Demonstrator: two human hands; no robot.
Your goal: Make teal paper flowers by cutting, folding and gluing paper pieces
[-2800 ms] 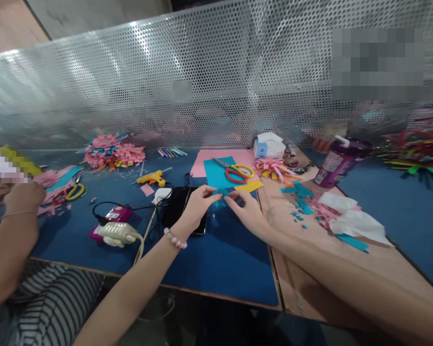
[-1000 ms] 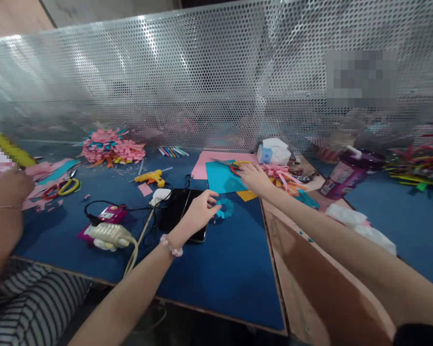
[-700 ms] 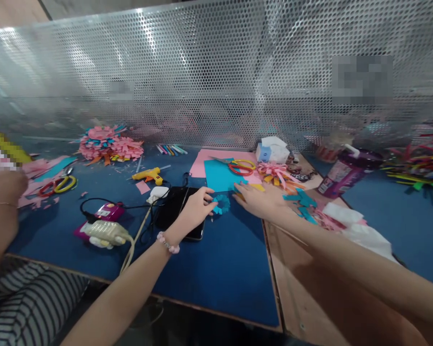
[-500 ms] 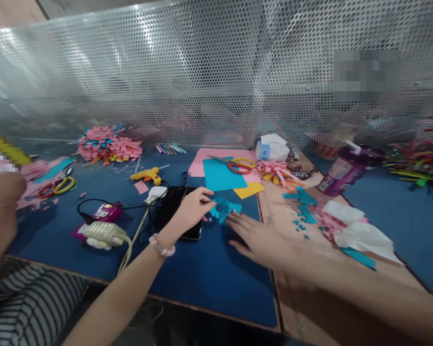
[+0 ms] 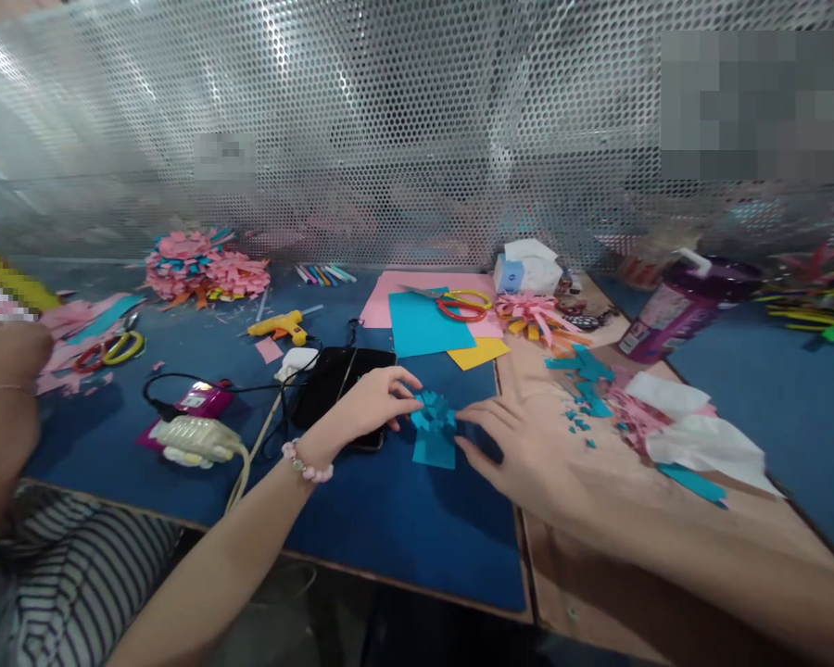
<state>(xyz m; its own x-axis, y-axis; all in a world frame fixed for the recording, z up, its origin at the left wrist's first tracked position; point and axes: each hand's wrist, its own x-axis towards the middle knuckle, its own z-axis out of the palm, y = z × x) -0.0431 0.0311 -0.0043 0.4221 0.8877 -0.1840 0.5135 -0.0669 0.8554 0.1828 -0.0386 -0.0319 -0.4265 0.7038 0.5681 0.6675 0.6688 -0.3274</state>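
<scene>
Between my hands, just above or on the blue tabletop [image 5: 389, 537], is a piece of blue paper [image 5: 434, 448] with a cut, jagged upper part and a plain flat lower strip. My left hand [image 5: 379, 403], a pink bead bracelet at its wrist, has its thumb and fingertips closed at the paper's upper left edge. On the right side, the fingertips of my right hand [image 5: 511, 445] reach the paper's edge, the thumb held apart from them. A dark phone or tablet [image 5: 326, 384] lies partly under my left hand.
Behind lie scissors [image 5: 462, 310], coloured sheets [image 5: 427, 329] and a tissue pack [image 5: 526, 270]. Cables, a power strip [image 5: 198, 440] and a glue gun [image 5: 278, 326] are at left. Paper scraps [image 5: 587, 384] and a purple cup [image 5: 667, 315] stand right. Another person's hand [image 5: 6, 361] is far left.
The blue paper has turned, so its plain strip now points toward me below the jagged part. My right hand has shifted slightly right, its fingers less flat.
</scene>
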